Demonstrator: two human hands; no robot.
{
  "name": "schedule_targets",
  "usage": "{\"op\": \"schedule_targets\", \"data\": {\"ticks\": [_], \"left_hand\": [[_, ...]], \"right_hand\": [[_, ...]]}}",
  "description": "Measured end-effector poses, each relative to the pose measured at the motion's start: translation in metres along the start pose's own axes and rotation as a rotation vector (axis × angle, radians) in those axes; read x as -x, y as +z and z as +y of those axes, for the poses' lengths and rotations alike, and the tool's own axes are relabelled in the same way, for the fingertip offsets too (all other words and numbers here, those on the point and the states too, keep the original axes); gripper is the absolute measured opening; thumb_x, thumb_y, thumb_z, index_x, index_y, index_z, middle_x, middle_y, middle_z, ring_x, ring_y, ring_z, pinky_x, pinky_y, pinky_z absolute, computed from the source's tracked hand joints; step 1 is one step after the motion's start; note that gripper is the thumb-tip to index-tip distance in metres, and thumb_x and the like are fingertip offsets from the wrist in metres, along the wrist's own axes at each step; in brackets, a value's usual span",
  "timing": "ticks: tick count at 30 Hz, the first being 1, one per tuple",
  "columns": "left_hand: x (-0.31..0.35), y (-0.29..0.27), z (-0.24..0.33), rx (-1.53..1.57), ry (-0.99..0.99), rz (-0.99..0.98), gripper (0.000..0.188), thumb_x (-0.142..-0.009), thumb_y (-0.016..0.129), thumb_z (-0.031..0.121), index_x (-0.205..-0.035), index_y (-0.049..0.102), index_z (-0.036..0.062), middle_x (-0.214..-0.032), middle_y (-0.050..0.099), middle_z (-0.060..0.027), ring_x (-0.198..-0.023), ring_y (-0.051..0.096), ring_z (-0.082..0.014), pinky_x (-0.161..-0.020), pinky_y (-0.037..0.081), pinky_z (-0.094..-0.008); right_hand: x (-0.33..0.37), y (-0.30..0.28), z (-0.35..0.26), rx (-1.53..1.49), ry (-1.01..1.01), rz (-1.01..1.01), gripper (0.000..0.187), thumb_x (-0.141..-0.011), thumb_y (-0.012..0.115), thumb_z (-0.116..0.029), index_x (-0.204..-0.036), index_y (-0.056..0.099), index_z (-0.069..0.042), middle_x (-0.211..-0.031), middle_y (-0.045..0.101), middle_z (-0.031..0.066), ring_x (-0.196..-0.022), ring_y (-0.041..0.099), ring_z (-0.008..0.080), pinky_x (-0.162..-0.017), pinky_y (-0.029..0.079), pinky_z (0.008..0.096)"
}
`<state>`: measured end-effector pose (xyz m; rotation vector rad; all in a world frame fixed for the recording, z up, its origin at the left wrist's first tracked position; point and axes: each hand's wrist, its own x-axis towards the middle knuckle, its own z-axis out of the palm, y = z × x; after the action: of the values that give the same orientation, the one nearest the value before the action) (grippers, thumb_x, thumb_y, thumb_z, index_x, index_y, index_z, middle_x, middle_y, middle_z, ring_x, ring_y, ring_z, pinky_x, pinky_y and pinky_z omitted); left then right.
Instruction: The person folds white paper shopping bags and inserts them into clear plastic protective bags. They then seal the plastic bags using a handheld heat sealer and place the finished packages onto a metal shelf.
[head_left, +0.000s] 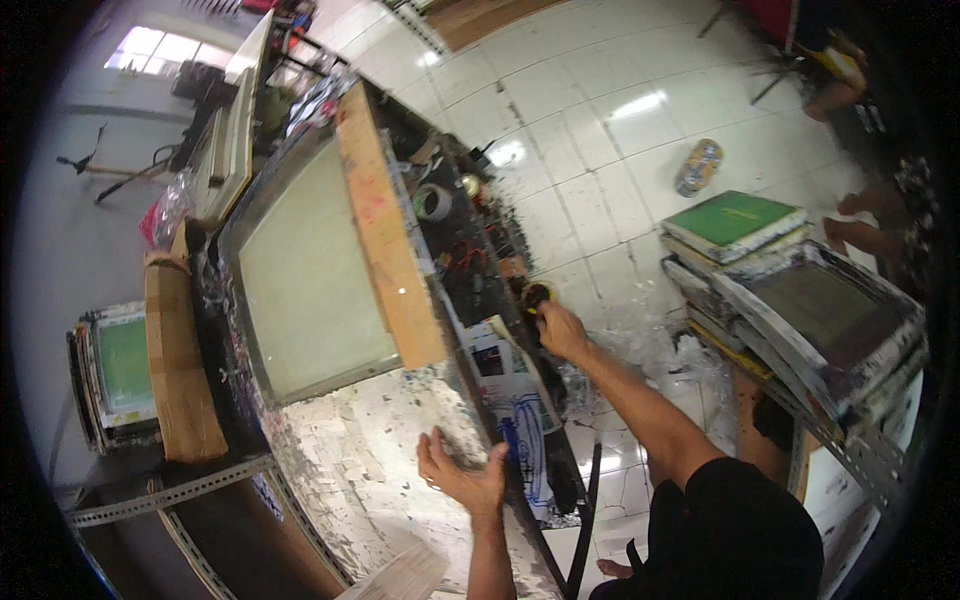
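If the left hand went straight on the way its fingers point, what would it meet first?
Probably the near end of the long board, or else the pale panel beside it; the left hand slants, and depth is unclear.

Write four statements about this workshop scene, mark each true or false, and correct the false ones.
1. The left hand is over the paint-marked surface. True.
2. The right hand touches the whitish tape roll. False: it is at a dark and yellow object, apart from the roll.
3. A wooden board lies along the pale panel's right edge. True.
4. Every frame stacked at right has a green face. False: one frame is dark inside.
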<state>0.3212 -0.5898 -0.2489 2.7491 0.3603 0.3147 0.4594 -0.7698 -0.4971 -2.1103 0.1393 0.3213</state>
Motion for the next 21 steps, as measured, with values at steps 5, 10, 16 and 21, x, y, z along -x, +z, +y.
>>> {"op": "schedule_targets", "data": {"ticks": [5,10,16,21], "left_hand": [[-0.001,-0.007,0.003,0.013,-0.005,-0.079,0.107,-0.063,0.083,0.065,-0.137,0.046,-0.0035,-0.138,0.035,-0.0259,-0.133,0.031,-0.0405,-0.11,0.028,-0.0529],[-0.001,-0.01,0.002,-0.041,-0.062,-0.14,0.106,-0.063,0.082,0.067,-0.135,0.047,-0.0028,-0.138,0.034,-0.0265,-0.134,0.03,-0.0429,-0.109,0.027,-0.057],[-0.003,-0.012,0.005,-0.049,-0.091,-0.155,0.103,-0.063,0.082,0.066,-0.134,0.048,-0.001,-0.136,0.035,-0.0255,-0.132,0.029,-0.0424,-0.108,0.025,-0.0605],[-0.007,-0.012,0.01,-0.021,-0.098,-0.132,0.1,-0.063,0.084,0.061,-0.134,0.049,-0.0001,-0.136,0.037,-0.0246,-0.132,0.029,-0.0418,-0.108,0.025,-0.0596]], "right_hand": [[-0.156,0.006,-0.078,0.265,-0.28,0.237,0.052,-0.077,0.061,0.0,-0.128,0.051,0.0,-0.141,0.043,0.0215,-0.112,0.054,0.041,-0.092,0.05,0.0488],[-0.282,0.009,-0.105,0.759,-0.437,0.159,0.048,-0.089,0.055,-0.012,-0.137,0.053,-0.018,-0.153,0.038,0.0078,-0.12,0.053,0.032,-0.103,0.043,0.0508],[-0.327,0.031,-0.096,0.872,-0.477,0.034,0.041,-0.092,0.055,-0.023,-0.133,0.059,-0.025,-0.16,0.027,-0.0008,-0.132,0.041,0.028,-0.099,0.042,0.0446],[-0.314,0.026,-0.095,0.903,-0.536,0.065,0.033,-0.087,0.056,-0.018,-0.117,0.068,-0.013,-0.142,0.047,0.0058,-0.131,0.042,0.0293,-0.1,0.038,0.0421]]}}
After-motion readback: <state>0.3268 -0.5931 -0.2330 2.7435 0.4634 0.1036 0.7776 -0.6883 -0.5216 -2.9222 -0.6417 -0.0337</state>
